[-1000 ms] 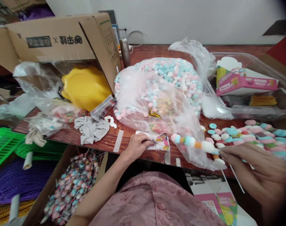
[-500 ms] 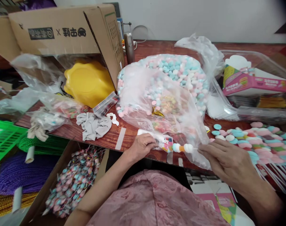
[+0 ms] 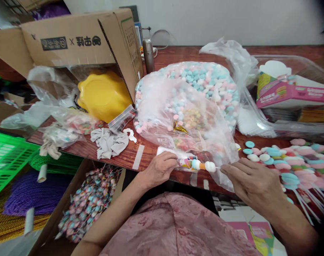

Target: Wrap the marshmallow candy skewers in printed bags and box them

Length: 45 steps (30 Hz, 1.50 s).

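Observation:
My left hand (image 3: 160, 166) is closed on a small printed clear plastic bag (image 3: 185, 163) near the table's front edge. A marshmallow skewer (image 3: 202, 165) lies level, with its left end inside or against the bag's opening; I cannot tell how deep. White, orange and blue pieces show on it. My right hand (image 3: 255, 181) pinches the thin white stick at the skewer's right end. Beside that hand, a pile of finished marshmallow skewers (image 3: 303, 160) lies with white sticks pointing toward me. A large clear bag of pastel marshmallows (image 3: 199, 81) stands just beyond both hands.
A cardboard box (image 3: 71, 42) with a yellow scalloped lid (image 3: 104, 96) stands back left, near a grey cloth (image 3: 108, 142). A clear tub (image 3: 274, 131) holds pink cartons at right. Below left are a box of wrapped sweets (image 3: 84, 202), purple ties (image 3: 31, 195) and a green basket (image 3: 9, 156).
The skewer has shifted slightly left toward my left hand, and less of the printed bag shows. My right hand has moved a little left with it. The camera view has turned slightly.

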Each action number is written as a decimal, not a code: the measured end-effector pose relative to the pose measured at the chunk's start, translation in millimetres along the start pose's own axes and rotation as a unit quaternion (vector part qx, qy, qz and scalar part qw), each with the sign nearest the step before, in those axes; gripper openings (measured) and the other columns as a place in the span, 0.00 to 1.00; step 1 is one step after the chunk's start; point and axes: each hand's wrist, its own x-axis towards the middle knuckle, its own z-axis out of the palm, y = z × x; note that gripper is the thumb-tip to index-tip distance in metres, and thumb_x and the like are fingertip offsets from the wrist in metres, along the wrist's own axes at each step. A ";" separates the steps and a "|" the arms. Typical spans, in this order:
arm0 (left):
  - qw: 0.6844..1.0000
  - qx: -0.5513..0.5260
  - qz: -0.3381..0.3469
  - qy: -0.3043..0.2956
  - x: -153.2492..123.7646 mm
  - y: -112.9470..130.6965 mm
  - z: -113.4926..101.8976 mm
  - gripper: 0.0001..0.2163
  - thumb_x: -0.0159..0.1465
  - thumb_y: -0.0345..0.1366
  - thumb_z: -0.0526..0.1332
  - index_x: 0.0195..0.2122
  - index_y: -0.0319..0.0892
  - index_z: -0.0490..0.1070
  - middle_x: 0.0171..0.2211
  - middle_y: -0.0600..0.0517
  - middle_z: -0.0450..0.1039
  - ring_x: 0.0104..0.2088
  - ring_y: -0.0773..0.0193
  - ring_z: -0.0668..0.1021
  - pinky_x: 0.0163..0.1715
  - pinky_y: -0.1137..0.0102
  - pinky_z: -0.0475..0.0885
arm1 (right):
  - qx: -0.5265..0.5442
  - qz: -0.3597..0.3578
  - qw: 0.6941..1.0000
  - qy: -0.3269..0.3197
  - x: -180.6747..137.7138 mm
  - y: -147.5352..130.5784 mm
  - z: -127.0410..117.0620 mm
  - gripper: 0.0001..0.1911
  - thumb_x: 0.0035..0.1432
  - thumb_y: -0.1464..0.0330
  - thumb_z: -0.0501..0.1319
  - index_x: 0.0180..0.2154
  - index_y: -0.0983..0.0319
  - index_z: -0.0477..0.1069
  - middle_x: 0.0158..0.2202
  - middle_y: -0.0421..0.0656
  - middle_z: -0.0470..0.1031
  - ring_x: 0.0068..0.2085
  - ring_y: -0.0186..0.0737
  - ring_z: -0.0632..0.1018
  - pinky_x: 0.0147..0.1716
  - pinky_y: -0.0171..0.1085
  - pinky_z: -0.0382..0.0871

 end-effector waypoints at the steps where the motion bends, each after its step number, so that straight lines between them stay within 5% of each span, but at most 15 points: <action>1: 1.000 0.003 0.008 -0.006 -0.7 1.3 -1.5 0.09 0.68 0.28 0.54 0.37 0.40 0.74 0.44 0.43 0.77 0.44 0.61 0.78 0.44 0.67 0.74 | -0.007 -0.005 1.000 0.005 0.4 -0.7 0.2 0.09 0.61 0.77 0.55 0.37 0.62 0.73 0.29 0.43 0.75 0.31 0.40 0.73 0.31 0.39 0.62; 8: 0.996 -0.028 -0.080 -0.032 -3.6 15.6 -12.0 0.09 0.69 0.35 0.55 0.47 0.40 0.69 0.40 0.45 0.77 0.39 0.62 0.79 0.41 0.68 0.74 | 0.182 0.006 0.981 0.061 1.7 -5.0 -1.5 0.12 0.61 0.78 0.57 0.44 0.61 0.72 0.29 0.40 0.76 0.27 0.34 0.72 0.29 0.36 0.64; 11: 0.994 -0.052 -0.090 -0.046 -2.5 22.8 -10.9 0.26 0.61 0.45 0.66 0.57 0.39 0.64 0.46 0.42 0.76 0.43 0.58 0.78 0.44 0.66 0.73 | 0.181 0.002 0.980 0.086 2.5 -10.7 -2.5 0.13 0.61 0.79 0.57 0.43 0.60 0.72 0.29 0.40 0.77 0.28 0.35 0.74 0.28 0.36 0.65; 15: 0.984 -0.096 -0.133 -0.067 -0.9 30.3 -7.9 0.13 0.61 0.42 0.66 0.40 0.39 0.74 0.33 0.50 0.76 0.33 0.65 0.76 0.35 0.73 0.69 | 0.129 -0.040 0.985 0.104 -0.4 -15.1 -1.6 0.14 0.59 0.81 0.56 0.42 0.61 0.72 0.31 0.42 0.78 0.31 0.37 0.76 0.30 0.36 0.67; 19: 0.972 -0.124 -0.193 -0.049 -2.6 34.1 -10.3 0.07 0.59 0.37 0.67 0.30 0.39 0.73 0.26 0.55 0.71 0.27 0.70 0.70 0.28 0.77 0.63 | 0.059 -0.070 0.992 0.088 -5.8 -10.2 -5.2 0.15 0.58 0.81 0.55 0.42 0.60 0.73 0.32 0.42 0.78 0.31 0.38 0.76 0.32 0.38 0.66; 25: 0.985 -0.052 -0.152 -0.063 -7.8 37.0 -8.6 0.03 0.59 0.32 0.64 0.29 0.39 0.72 0.25 0.56 0.69 0.24 0.71 0.67 0.25 0.76 0.58 | 0.057 -0.098 0.989 0.091 -1.8 -15.8 -13.7 0.17 0.58 0.80 0.53 0.43 0.58 0.71 0.32 0.40 0.79 0.30 0.37 0.75 0.31 0.39 0.66; 32: 0.982 -0.036 -0.172 -0.066 -10.7 37.5 -3.0 0.07 0.57 0.35 0.66 0.27 0.40 0.68 0.23 0.57 0.68 0.23 0.72 0.67 0.24 0.75 0.56 | 0.082 -0.079 0.990 0.081 3.1 -35.2 9.1 0.12 0.60 0.80 0.53 0.41 0.63 0.70 0.31 0.44 0.76 0.31 0.37 0.73 0.31 0.37 0.65; 39: 0.979 0.043 -0.192 -0.047 -15.2 31.9 -7.2 0.06 0.56 0.31 0.63 0.25 0.41 0.66 0.22 0.56 0.67 0.22 0.70 0.67 0.23 0.72 0.53 | 0.090 -0.051 0.994 -0.040 12.8 -45.1 7.6 0.13 0.65 0.78 0.48 0.35 0.61 0.68 0.27 0.41 0.75 0.26 0.36 0.73 0.26 0.37 0.61; 45: 0.974 0.123 -0.189 0.006 -18.4 23.9 -8.0 0.06 0.58 0.34 0.60 0.25 0.42 0.66 0.22 0.54 0.69 0.22 0.68 0.69 0.22 0.72 0.55 | 0.114 -0.057 0.992 -0.012 19.4 -50.2 1.7 0.11 0.67 0.76 0.48 0.39 0.62 0.67 0.29 0.41 0.77 0.22 0.33 0.72 0.24 0.35 0.60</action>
